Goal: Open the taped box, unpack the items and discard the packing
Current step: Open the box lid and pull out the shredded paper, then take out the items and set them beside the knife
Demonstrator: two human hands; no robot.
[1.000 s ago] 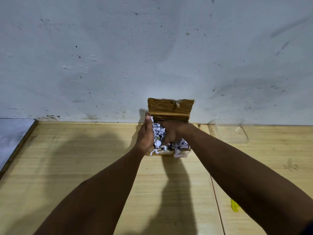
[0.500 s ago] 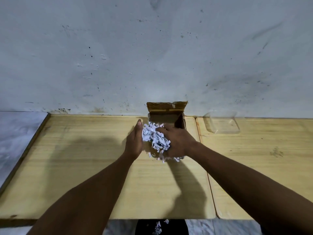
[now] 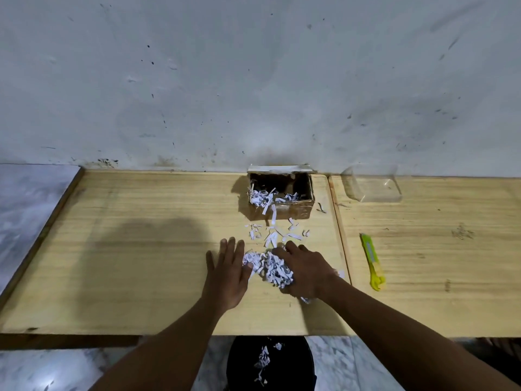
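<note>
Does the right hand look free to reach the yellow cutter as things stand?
Probably not yet: the right hand is full of shredded paper. The yellow cutter itself lies unobstructed just beside it.

Pale matt wooden bench [image 3: 141, 249], taped brown cardboard box [image 3: 293, 211], crinkly white shredded paper [image 3: 272, 268], glossy yellow plastic cutter [image 3: 372, 262].

A pale wooden counter [image 3: 141, 263] runs along the wall. On it stand an open cardboard box [image 3: 282, 197] near the back edge, a clear plastic container [image 3: 372, 186] to its right, a yellow-green cutter [image 3: 372, 262], and loose paper shreds [image 3: 275, 235].
</note>
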